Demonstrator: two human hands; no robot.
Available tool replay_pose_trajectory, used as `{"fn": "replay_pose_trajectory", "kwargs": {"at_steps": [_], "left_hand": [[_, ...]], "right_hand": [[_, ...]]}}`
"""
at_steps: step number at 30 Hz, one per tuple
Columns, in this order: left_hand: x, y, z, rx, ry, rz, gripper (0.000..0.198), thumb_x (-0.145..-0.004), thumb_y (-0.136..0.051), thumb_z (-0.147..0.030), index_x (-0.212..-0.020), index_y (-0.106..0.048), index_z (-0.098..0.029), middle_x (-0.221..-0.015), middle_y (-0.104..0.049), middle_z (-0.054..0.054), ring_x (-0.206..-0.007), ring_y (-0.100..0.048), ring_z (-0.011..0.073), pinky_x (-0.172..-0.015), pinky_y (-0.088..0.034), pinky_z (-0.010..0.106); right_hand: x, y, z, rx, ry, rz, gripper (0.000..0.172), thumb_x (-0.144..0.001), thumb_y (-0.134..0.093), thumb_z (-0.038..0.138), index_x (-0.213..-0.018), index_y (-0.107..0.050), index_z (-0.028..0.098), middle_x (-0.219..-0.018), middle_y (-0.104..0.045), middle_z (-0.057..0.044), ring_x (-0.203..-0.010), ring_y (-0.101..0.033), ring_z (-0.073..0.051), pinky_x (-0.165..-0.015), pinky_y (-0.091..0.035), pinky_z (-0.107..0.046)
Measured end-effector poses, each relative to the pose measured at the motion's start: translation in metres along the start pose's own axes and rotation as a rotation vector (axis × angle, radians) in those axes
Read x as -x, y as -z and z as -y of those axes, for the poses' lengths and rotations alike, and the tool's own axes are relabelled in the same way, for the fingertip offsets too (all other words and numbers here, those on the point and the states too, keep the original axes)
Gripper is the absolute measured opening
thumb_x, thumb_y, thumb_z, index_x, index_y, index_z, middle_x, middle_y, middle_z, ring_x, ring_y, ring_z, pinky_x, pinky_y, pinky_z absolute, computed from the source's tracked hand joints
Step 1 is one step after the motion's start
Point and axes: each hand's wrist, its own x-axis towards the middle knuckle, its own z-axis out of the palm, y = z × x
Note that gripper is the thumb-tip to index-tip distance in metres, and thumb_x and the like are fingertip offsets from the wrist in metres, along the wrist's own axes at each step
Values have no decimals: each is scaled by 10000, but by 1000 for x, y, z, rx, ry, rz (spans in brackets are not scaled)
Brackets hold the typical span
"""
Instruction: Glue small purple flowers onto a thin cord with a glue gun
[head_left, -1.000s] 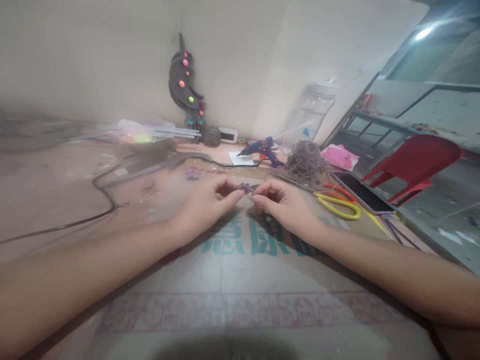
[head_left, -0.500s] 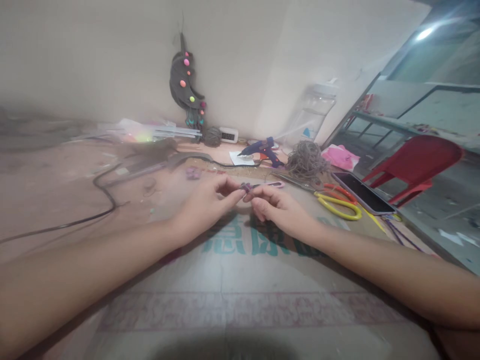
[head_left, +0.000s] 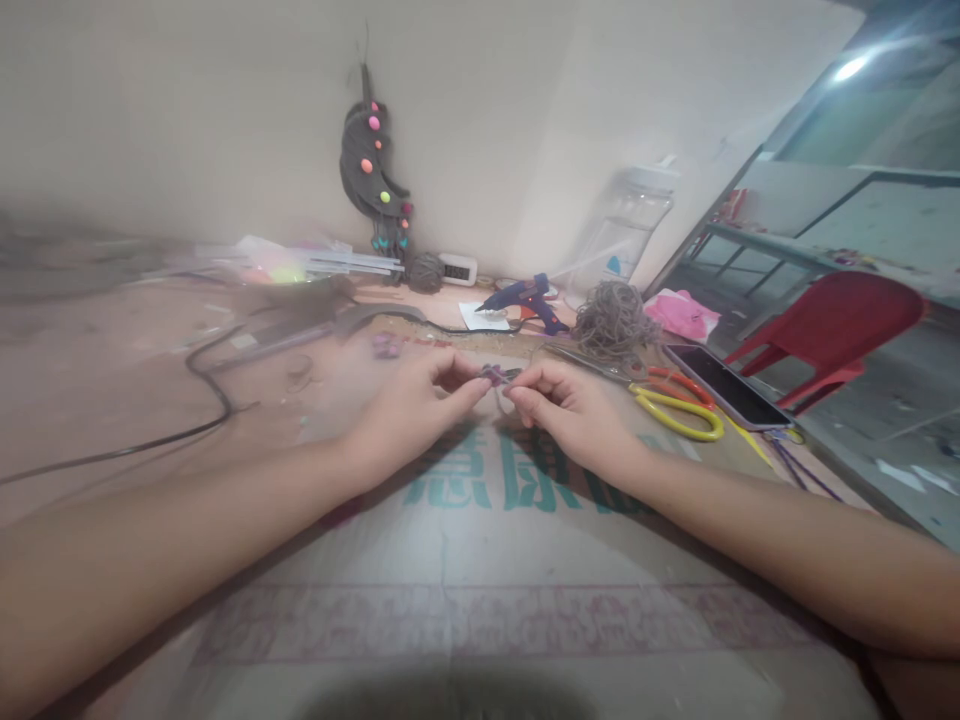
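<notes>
My left hand (head_left: 420, 405) pinches a small purple-and-grey piece (head_left: 493, 375) between thumb and fingertips, above the printed cardboard. Just to its right, my right hand (head_left: 566, 405) has thumb and forefinger pressed together close to the piece's edge; what lies between them is too small to make out. A thin greyish strand (head_left: 501, 402) hangs below the piece. Another small purple piece (head_left: 386, 345) lies on the table beyond my left hand.
Scissors (head_left: 675, 412) with yellow and orange handles and a phone (head_left: 727, 385) lie right. Behind are a tangle of grey yarn (head_left: 615, 320), a blue glue gun (head_left: 525, 297) and a water bottle (head_left: 630, 225). A black cable (head_left: 214, 395) curves at left. A decorated moon (head_left: 365, 165) hangs on the wall.
My right hand's fingertips have drawn slightly right, away from the left hand, showing more of the purple-and-grey piece. The left hand stays nearly in place.
</notes>
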Motion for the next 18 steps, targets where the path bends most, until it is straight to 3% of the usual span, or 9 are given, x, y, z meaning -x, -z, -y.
{"fn": "replay_pose_trajectory", "kwargs": {"at_steps": [9,15,18], "left_hand": [[0,0,2,46,2,49,180,-901,-614,-304,-788,-665,-173,-793,-699,0,-764,-627,149,-717,-485,267],[1,0,0,156,47,90,212,-900,-629,-358,-814,-666,-169,-805,-705,14,-768,-635,152,-711,-492,273],[0,-1,2,180,73,86,213,-879,-650,-376,-818,-662,-171,-801,-690,11,-749,-619,149,-710,-484,281]], "right_hand": [[2,-1,-2,-2,-12,251,307,-998,-452,399,-826,-605,196,-603,-513,46,-541,-486,-98,-529,-378,-232],[-2,0,-3,-51,-114,254,287,-953,-521,450,-858,-627,202,-541,-473,60,-500,-475,-107,-503,-360,-240],[-3,0,-3,-101,-135,206,234,-943,-547,438,-971,-611,215,-508,-449,84,-462,-434,-103,-477,-324,-239]]}}
